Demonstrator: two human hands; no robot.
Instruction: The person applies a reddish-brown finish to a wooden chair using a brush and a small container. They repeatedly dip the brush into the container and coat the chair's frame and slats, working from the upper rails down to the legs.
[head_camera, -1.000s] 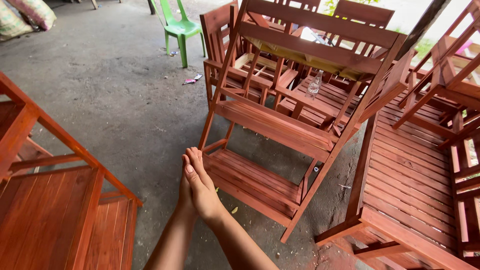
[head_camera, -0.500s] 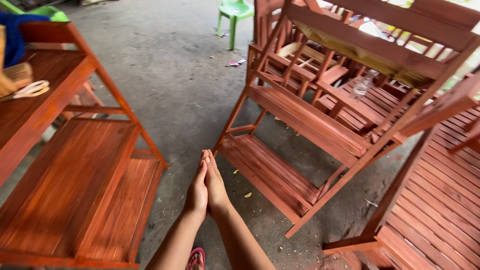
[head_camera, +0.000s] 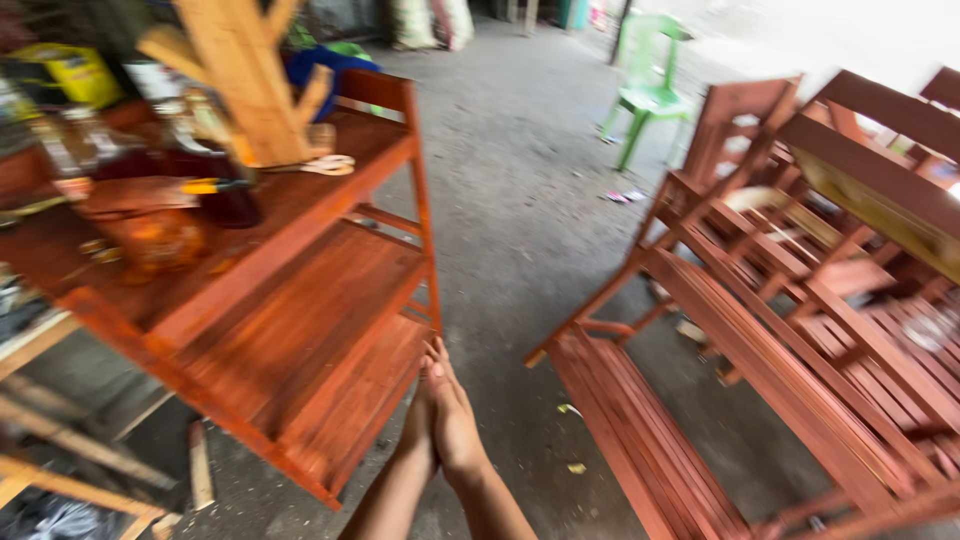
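The left hand (head_camera: 420, 425) and right hand (head_camera: 455, 420) press flat, palm to palm, holding nothing. Just left stands a red-brown slatted wooden shelf rack (head_camera: 300, 330); right, a tipped slatted rack (head_camera: 700, 400) on rough concrete floor (head_camera: 520, 220).

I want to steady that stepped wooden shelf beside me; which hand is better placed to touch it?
Probably the left hand: pressed palm to palm against the right hand, it lies on the side nearest the stepped shelf.

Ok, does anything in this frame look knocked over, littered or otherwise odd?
Yes. The red-brown slatted rack on the right leans tilted rather than standing level. Small scraps of litter lie on the concrete floor near the green plastic chair. Both hands are pressed together, holding nothing.
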